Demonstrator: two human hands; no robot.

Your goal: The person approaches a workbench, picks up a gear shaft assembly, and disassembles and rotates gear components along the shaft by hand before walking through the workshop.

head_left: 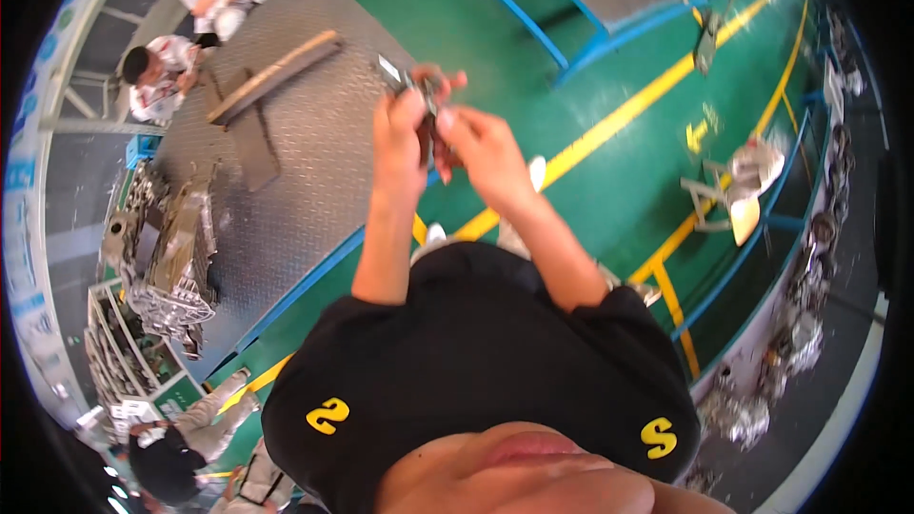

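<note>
Both my hands are raised in front of me above the green floor. My left hand [398, 133] and my right hand [481, 148] are closed together on a small dark metal part [419, 86] with a shiny grey end that sticks out above my fingers. My fingers hide most of the part. Below my hands are my black shirt and my light shoes on the floor.
A grey checker-plate platform [305, 162] with a long wooden plank [276, 76] lies to the left. Metal castings [171, 257] are piled at the left and along the right rim. A white stool [738, 186] stands right. Other people crouch at the upper left and lower left.
</note>
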